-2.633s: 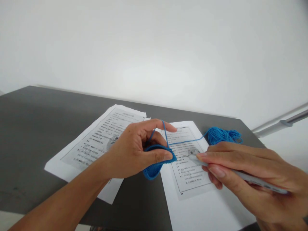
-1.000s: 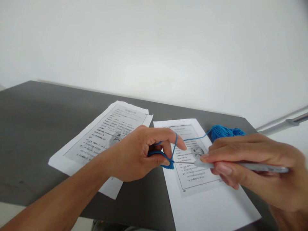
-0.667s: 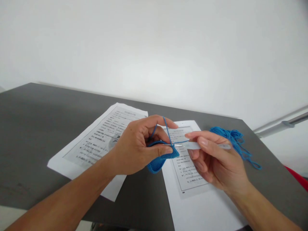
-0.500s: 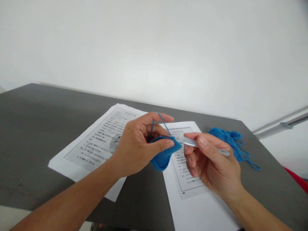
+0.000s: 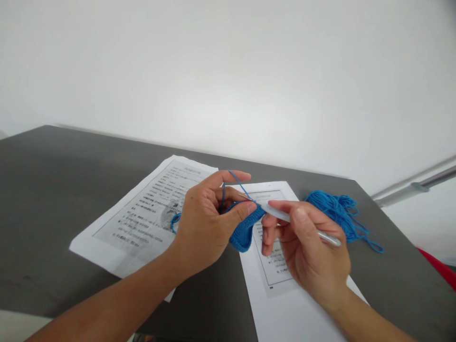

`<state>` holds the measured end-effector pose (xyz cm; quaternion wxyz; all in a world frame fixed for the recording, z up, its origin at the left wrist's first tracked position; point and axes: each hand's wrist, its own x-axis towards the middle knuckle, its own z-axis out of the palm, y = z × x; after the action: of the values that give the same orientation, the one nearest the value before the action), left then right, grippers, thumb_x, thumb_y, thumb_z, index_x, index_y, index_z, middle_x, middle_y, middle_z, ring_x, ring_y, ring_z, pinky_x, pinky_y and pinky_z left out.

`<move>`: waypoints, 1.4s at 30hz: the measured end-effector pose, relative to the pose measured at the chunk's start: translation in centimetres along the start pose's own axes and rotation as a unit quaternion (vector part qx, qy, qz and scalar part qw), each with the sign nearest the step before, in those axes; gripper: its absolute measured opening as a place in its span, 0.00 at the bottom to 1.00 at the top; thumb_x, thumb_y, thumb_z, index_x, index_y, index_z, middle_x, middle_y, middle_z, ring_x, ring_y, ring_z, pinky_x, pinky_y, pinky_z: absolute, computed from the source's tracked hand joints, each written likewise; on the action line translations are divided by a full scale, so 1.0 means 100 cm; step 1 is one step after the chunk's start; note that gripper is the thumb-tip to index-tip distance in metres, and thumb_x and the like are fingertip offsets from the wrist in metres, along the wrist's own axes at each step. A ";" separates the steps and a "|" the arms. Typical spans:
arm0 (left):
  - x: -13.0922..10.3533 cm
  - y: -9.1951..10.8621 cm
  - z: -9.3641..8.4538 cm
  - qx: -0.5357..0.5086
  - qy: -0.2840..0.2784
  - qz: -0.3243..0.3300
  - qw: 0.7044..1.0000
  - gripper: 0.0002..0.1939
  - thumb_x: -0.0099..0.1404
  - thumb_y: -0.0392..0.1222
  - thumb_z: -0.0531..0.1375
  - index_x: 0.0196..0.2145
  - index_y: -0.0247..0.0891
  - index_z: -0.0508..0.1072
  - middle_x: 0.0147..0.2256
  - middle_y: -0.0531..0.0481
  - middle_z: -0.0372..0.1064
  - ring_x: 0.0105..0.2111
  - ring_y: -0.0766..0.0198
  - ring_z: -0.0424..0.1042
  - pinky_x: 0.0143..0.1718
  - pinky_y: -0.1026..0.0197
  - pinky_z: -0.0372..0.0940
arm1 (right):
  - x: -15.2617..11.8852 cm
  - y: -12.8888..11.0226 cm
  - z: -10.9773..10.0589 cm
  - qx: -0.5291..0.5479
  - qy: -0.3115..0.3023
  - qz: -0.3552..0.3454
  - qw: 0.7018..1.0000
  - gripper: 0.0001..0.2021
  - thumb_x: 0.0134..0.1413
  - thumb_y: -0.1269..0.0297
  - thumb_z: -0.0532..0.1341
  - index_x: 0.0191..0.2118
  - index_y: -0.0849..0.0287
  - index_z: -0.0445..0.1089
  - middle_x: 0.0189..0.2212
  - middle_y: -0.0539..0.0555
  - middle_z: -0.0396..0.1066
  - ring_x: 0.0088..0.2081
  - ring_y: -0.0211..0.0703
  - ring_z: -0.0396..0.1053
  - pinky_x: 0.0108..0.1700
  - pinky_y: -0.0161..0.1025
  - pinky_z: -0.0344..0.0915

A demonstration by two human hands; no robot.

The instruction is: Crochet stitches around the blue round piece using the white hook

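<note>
My left hand [image 5: 210, 213] pinches a blue crocheted piece [image 5: 245, 232] between thumb and fingers, with a strand of blue yarn looped over its raised index finger. My right hand [image 5: 309, 242] grips a crochet hook [image 5: 280, 213] by its pale grey handle. The hook's tip meets the top edge of the blue piece, near my left thumb; the tip itself is hard to make out. A small loop of blue yarn [image 5: 174, 222] shows just left of my left hand.
Two printed sheets, one at left [image 5: 117, 232] and one under my hands [image 5: 285, 313], lie on the dark grey table [image 5: 71, 190]. Behind my right hand is a blue yarn bundle [image 5: 331, 209]. A white wall [image 5: 213, 71] rises behind, with a metal bar [image 5: 420, 186] at right.
My right hand has moved slightly left, bringing the hook's handle closer to the blue piece. A small yarn loop now shows left of my left hand. The hook's metal shaft is less visible.
</note>
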<state>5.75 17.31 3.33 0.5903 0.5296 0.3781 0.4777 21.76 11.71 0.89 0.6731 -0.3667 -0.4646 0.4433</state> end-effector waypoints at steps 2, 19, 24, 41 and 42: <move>-0.002 -0.001 0.001 0.024 0.013 0.007 1.000 0.21 0.57 0.36 0.72 0.49 0.39 0.77 0.27 0.54 0.79 0.24 0.66 0.74 0.27 0.65 0.67 | -0.006 0.002 0.000 -0.082 0.000 -0.071 0.994 0.09 0.69 0.66 0.63 0.49 0.55 0.81 0.31 0.53 0.80 0.25 0.41 0.78 0.27 0.41 0.79; 0.001 0.004 -0.014 -0.227 -0.176 -0.045 0.957 0.22 0.57 0.29 0.74 0.50 0.38 0.81 0.32 0.48 0.84 0.31 0.65 0.82 0.34 0.67 0.76 | -0.007 -0.011 -0.017 -0.425 -0.207 -0.405 0.783 0.37 0.62 0.79 0.62 0.75 0.60 0.55 0.49 0.63 0.78 0.47 0.50 0.78 0.45 0.47 0.80; 0.008 0.004 -0.020 -0.227 -0.192 -0.050 0.954 0.22 0.55 0.29 0.75 0.48 0.35 0.82 0.30 0.49 0.82 0.27 0.67 0.79 0.30 0.70 0.74 | 0.002 -0.028 -0.022 -0.366 -0.237 -0.340 0.833 0.29 0.62 0.82 0.63 0.68 0.61 0.68 0.46 0.61 0.79 0.44 0.45 0.79 0.47 0.43 0.79; 0.017 0.000 -0.032 -0.103 -0.230 -0.114 0.961 0.25 0.57 0.37 0.76 0.52 0.36 0.79 0.31 0.49 0.79 0.28 0.68 0.76 0.29 0.70 0.69 | 0.014 -0.033 -0.040 -0.247 -0.229 -0.223 0.915 0.23 0.60 0.81 0.66 0.59 0.57 0.78 0.35 0.53 0.82 0.38 0.42 0.81 0.41 0.38 0.80; 0.018 0.000 -0.032 -0.101 -0.231 -0.115 0.961 0.25 0.57 0.36 0.76 0.52 0.36 0.79 0.30 0.50 0.79 0.28 0.69 0.76 0.29 0.70 0.69 | 0.015 -0.033 -0.041 -0.247 -0.229 -0.222 0.915 0.23 0.61 0.81 0.66 0.59 0.56 0.78 0.35 0.53 0.82 0.38 0.42 0.81 0.41 0.39 0.80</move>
<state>3.16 19.87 2.97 0.7629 0.5164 0.2397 0.3064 26.76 11.62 3.12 0.5173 -0.2970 -0.7702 0.2256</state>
